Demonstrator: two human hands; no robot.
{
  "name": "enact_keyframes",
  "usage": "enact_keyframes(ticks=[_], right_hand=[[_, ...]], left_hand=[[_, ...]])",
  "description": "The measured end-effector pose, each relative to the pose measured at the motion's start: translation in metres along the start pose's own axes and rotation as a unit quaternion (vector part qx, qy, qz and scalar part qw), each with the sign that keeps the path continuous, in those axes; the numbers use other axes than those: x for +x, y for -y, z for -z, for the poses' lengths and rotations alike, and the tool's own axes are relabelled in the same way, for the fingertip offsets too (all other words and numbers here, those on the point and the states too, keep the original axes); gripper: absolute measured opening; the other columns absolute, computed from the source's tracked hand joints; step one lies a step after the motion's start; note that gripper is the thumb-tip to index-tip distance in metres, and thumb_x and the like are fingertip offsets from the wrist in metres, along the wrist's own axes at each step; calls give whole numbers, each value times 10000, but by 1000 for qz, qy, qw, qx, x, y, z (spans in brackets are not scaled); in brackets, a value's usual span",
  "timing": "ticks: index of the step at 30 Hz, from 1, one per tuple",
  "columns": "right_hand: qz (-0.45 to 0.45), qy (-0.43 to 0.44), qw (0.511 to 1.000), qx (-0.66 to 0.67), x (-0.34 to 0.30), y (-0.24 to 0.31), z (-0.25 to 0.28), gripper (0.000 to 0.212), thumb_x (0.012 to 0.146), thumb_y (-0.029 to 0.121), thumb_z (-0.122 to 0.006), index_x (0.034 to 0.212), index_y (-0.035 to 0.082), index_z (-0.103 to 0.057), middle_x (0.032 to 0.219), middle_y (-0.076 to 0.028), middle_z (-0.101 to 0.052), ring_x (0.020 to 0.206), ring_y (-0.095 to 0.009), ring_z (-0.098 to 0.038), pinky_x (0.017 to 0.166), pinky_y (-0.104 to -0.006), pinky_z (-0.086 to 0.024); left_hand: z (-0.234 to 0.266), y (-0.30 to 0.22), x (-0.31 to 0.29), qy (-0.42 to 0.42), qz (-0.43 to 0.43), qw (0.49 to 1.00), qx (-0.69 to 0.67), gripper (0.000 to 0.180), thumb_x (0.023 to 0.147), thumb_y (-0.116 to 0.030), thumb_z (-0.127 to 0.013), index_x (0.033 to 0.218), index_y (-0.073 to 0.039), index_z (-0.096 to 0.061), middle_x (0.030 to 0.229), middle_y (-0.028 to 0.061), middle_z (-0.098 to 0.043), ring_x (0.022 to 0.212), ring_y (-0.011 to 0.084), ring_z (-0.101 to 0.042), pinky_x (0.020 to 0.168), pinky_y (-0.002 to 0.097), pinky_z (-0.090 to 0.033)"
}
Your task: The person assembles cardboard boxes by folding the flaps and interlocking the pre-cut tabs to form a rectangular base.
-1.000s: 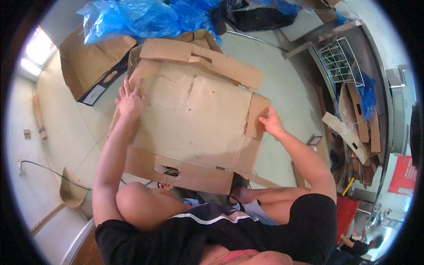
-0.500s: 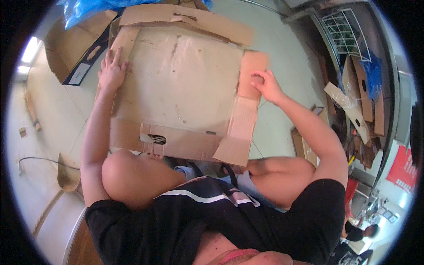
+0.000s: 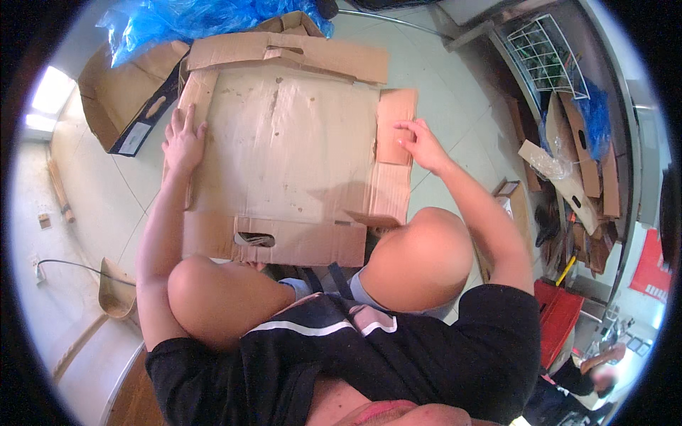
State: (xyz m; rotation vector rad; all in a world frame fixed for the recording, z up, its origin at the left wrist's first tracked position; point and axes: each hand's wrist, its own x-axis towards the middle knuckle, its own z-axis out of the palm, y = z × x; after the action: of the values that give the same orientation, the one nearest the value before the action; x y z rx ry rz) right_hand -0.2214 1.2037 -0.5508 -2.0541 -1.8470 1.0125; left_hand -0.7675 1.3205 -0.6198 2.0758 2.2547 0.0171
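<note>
A flattened brown cardboard box lies in front of my knees, its side flaps spread out around a stained inner panel. My left hand rests on its left flap, fingers spread and laid flat. Over the right flap, my right hand has loosely bent fingers, with a gap between the fingers and the thumb. The near flap has an oval handle hole and lies by my knees. Across the far side runs a creased flap with a torn slot. My right knee partly hides the near right corner.
At the far left stands an open cardboard tray, beside blue plastic sheeting. A dustpan lies at left. Cardboard pieces and a white wire rack crowd the right side. Another person is at lower right.
My right knee has risen and moved inward to the box's near right corner. The box appears slightly lower and further left in view; both hands keep their places on its sides.
</note>
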Motion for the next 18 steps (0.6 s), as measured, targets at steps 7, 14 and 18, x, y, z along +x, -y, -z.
enact_keyframes(ticks=[7,14,18], right_hand=[[-31,38,993,106,-35,36,-10,1151,820,584,-796,1619,5,-204,1578,-310,-199,1504,-421,-247,1232,-466,-268],[-6,63,993,99,-32,62,-12,1423,696,632,-873,1609,-72,-38,1639,-372,135,1568,-458,27,1266,-495,-168],[-5,61,993,102,-35,55,-14,1455,654,611,-897,1591,-112,-49,1624,-422,89,1571,-455,-1,1267,-483,-169]], left_hand=[[-2,2,0,4,8,1000,-22,637,1036,-527,-474,1621,-359,-287,1698,106,-230,1524,377,-275,1151,600,-343],[-7,7,-3,-18,8,998,-59,642,1027,-541,-476,1618,-360,-299,1693,118,-243,1511,400,-295,1158,607,-329],[-10,2,1,-23,1,998,-62,637,1022,-556,-480,1608,-361,-325,1692,118,-246,1509,401,-298,1163,599,-321]])
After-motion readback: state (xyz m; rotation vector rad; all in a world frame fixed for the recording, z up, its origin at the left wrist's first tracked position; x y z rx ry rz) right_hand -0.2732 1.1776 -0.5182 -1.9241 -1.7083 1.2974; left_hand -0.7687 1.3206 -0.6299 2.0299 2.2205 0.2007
